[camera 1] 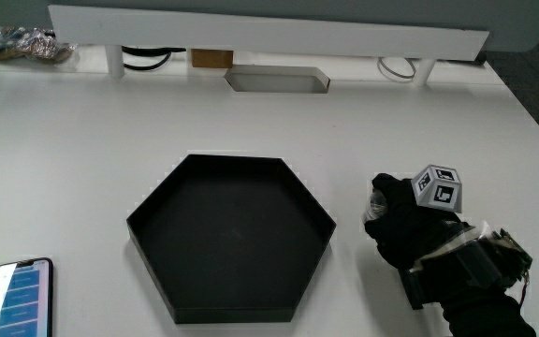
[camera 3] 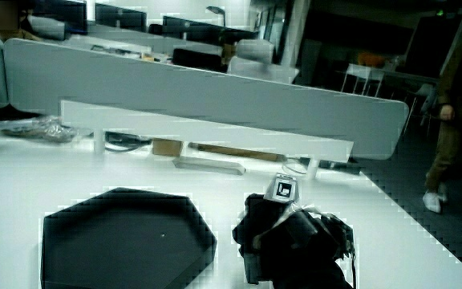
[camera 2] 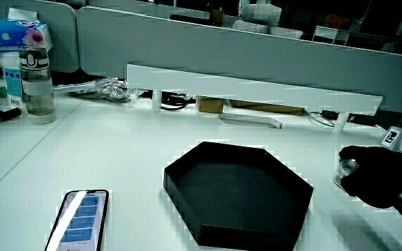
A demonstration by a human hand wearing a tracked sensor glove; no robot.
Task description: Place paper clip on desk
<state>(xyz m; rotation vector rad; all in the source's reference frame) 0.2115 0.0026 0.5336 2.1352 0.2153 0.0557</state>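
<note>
Main view shows the hand (camera 1: 410, 220) low over the bare table (camera 1: 419, 122) just beside the black hexagonal tray (camera 1: 230, 239), fingers curled around a small clear object (camera 1: 376, 199); no paper clip can be made out. Side views add a phone (camera 2: 79, 219) near the table's edge and a bottle (camera 2: 37, 84)
</note>
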